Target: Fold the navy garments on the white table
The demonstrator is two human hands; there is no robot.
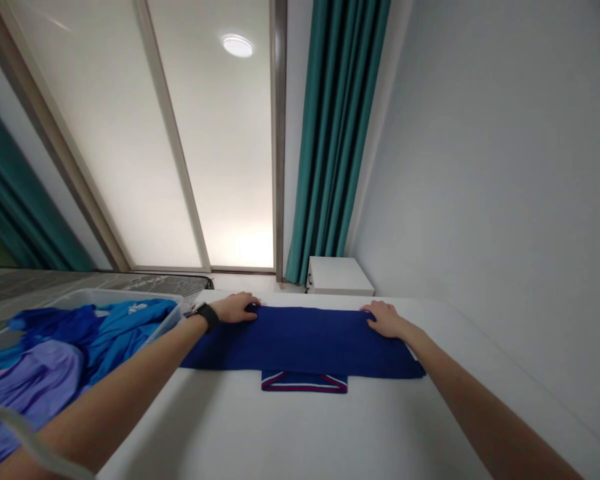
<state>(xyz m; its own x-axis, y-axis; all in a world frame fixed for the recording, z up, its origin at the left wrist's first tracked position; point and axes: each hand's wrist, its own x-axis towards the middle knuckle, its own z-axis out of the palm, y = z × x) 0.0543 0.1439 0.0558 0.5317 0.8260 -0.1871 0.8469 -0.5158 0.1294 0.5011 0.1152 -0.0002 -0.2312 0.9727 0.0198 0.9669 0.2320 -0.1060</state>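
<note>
A dark blue shirt [310,340] lies on the white table, folded into a wide flat strip. Its collar [305,382], with red and white stripes, sticks out from under the near side. My left hand [236,308], a black watch on its wrist, is on the far left corner of the strip, fingers bent over the far edge and thumb on the cloth. At the far right corner my right hand [385,319] has hold of the same edge in a like way. The undersides of the fingers are hidden.
To the left stands a whitish plastic bin [167,327] heaped with blue and purple clothes [50,373]. A pale curved bar [25,433] crosses the lower left corner. Beyond the table [300,433] are a small white cabinet [337,273], a green curtain [337,133] and frosted sliding doors [220,167].
</note>
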